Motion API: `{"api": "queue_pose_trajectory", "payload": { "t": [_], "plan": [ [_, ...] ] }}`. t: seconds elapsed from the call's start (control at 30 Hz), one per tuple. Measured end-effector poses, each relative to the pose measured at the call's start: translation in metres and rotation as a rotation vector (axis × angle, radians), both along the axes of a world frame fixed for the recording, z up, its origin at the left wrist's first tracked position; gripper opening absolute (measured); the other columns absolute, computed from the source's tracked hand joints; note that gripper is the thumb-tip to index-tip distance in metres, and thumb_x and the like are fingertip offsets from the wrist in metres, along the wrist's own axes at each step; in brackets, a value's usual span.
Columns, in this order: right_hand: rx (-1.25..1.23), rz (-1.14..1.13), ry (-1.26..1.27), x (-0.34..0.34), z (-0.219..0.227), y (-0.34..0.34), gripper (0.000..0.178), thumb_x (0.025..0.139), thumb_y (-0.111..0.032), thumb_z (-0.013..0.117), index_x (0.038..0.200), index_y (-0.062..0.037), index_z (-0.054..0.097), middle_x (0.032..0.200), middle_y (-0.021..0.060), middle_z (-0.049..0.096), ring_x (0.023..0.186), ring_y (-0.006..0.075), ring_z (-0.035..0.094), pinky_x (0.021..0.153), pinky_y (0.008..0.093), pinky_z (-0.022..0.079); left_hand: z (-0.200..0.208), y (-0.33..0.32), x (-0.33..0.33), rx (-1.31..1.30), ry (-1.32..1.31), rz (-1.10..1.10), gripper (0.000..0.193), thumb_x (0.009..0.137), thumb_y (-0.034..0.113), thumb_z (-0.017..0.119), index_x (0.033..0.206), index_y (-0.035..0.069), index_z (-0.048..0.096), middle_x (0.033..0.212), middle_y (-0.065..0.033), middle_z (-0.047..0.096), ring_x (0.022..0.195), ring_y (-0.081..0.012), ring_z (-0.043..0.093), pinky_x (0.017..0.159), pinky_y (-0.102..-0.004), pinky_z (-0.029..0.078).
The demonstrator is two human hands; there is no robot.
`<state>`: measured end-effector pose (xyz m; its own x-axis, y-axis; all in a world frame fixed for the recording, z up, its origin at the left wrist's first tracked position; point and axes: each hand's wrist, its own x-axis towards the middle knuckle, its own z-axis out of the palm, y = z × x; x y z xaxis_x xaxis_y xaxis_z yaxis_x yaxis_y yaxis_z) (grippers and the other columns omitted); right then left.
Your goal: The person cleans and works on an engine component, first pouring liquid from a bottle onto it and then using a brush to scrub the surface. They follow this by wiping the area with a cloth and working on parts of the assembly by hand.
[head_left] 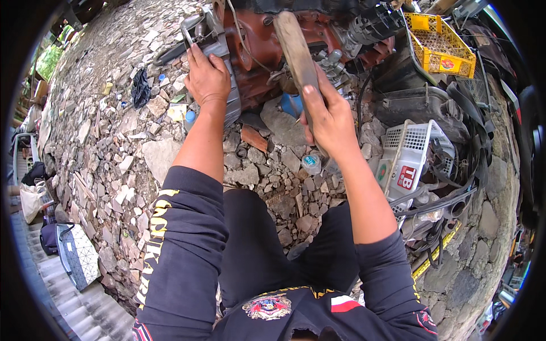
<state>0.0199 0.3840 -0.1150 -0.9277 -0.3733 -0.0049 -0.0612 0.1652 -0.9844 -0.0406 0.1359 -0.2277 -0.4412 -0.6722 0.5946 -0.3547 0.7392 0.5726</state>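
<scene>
A rusty red engine block (259, 48) with a grey metal housing (219, 40) lies on stone rubble at the top middle. My left hand (206, 77) rests on the grey housing's edge, fingers curled over it. My right hand (329, 120) is closed around the wooden handle (296, 48) of a tool, which rises from my fist up across the engine; the tool's head is hidden. Both forearms are bare, with dark sleeves pushed up.
Broken stones (114, 148) cover the ground to the left and under my legs. A yellow crate (441, 45) sits top right, a white plastic basket (412, 150) and black hoses to the right. A small plastic bottle (311, 163) lies by my right wrist. Bags (74, 253) lie lower left.
</scene>
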Motion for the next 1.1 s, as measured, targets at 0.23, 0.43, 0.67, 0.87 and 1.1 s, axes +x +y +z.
{"api": "queue_pose_trajectory", "payload": {
  "t": [0.23,0.43,0.67,0.87,1.1],
  "plan": [
    [0.08,-0.016,0.022,0.024,-0.017,0.038,0.052,0.101,-0.033,0.053,0.148,-0.0137,0.042,0.066,0.0017,0.053,0.05,0.0078,0.051,0.04,0.0252,0.042,0.005,0.001,-0.001,-0.005,-0.022,0.017,0.055,0.097,0.033,0.042,0.144,0.004,0.04,0.145,-0.0187,0.046,0.128,-0.035,0.05,0.099,-0.05,0.04],
    [0.057,0.052,0.019,-0.005,0.003,0.011,0.052,0.1,-0.03,0.053,0.148,-0.0138,0.042,0.07,0.0017,0.053,0.051,0.0084,0.052,0.041,0.0251,0.042,0.0,-0.006,0.001,0.008,-0.038,0.012,0.056,0.098,0.033,0.041,0.146,0.005,0.038,0.147,-0.0179,0.045,0.129,-0.0352,0.05,0.1,-0.0502,0.039],
    [0.097,0.045,0.022,-0.014,0.004,0.029,0.049,0.102,-0.028,0.048,0.146,-0.0064,0.044,0.077,0.005,0.057,0.048,0.0103,0.049,0.039,0.0246,0.041,0.003,0.0,-0.003,-0.003,-0.004,0.016,0.055,0.095,0.033,0.043,0.143,0.005,0.042,0.144,-0.0194,0.048,0.121,-0.0343,0.056,0.097,-0.0495,0.04],
    [0.188,0.069,0.022,-0.018,-0.005,0.064,0.05,0.101,-0.033,0.052,0.146,-0.012,0.045,0.069,0.0024,0.053,0.051,0.0086,0.049,0.042,0.0245,0.042,0.001,-0.004,0.0,0.033,-0.024,-0.006,0.057,0.097,0.035,0.041,0.147,0.007,0.038,0.148,-0.0169,0.043,0.132,-0.0334,0.046,0.101,-0.0496,0.039],
    [0.185,0.147,0.028,-0.043,0.007,0.049,0.05,0.101,-0.033,0.053,0.146,-0.0114,0.045,0.076,0.0044,0.055,0.052,0.0087,0.051,0.041,0.0251,0.042,0.0,-0.005,0.0,0.005,-0.009,0.01,0.057,0.097,0.035,0.041,0.145,0.005,0.039,0.146,-0.0177,0.046,0.129,-0.0354,0.05,0.1,-0.0504,0.041]
  ]
}}
